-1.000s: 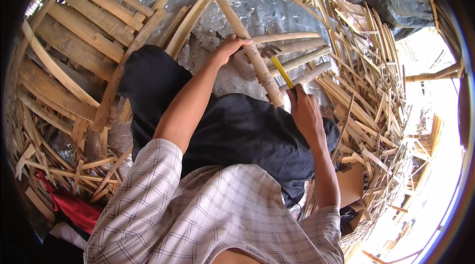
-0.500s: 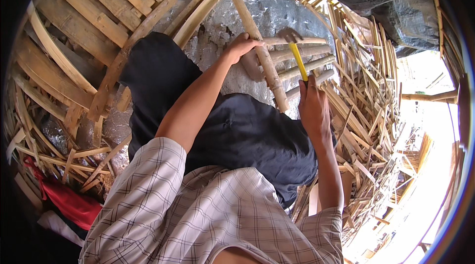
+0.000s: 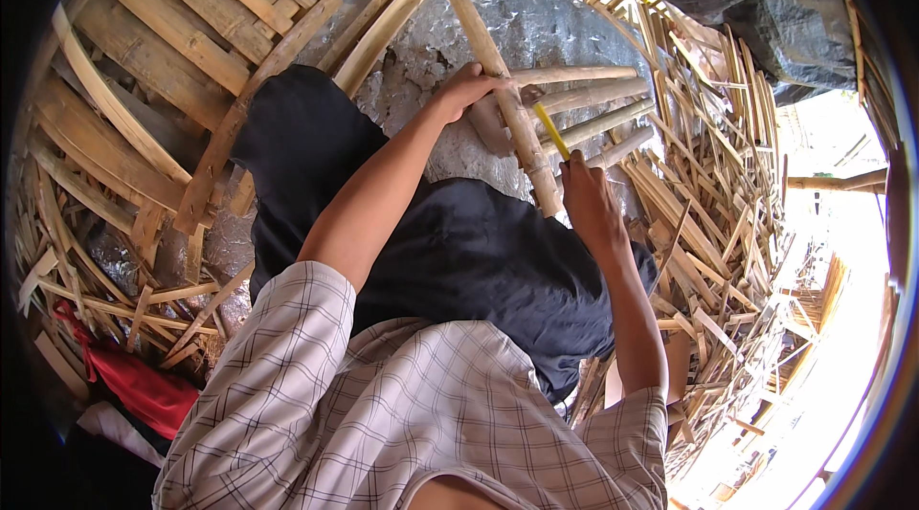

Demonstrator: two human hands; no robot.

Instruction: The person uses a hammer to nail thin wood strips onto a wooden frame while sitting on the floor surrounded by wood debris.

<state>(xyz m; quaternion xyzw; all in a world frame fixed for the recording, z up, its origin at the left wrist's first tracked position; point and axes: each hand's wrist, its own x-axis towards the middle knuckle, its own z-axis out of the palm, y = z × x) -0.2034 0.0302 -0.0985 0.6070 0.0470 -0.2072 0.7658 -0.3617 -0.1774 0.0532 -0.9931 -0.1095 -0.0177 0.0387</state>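
Note:
My left hand [image 3: 466, 92] is closed around a round wooden pole [image 3: 479, 27], which slants from the upper middle down toward my lap. Several thinner sticks [image 3: 592, 95] run from this pole out to the right, like the teeth of a rake. In my right hand [image 3: 588, 196] is a hammer with a yellow handle [image 3: 551, 130]. Its dark head is down beside the pole, just below my left fingers, and is hard to make out. Whether the head touches the wood I cannot tell.
Black cloth [image 3: 459, 247] covers my legs. Split bamboo slats [image 3: 163, 22] form a frame at the left, and a split bamboo length [image 3: 392, 27] leans near the pole. Loose bamboo strips [image 3: 713, 223] pile up on the right. A red cloth [image 3: 144, 386] lies lower left.
My right hand has swung the hammer down and to the left, bringing its head to the pole. The thinner sticks shifted slightly; my left hand stays on the pole.

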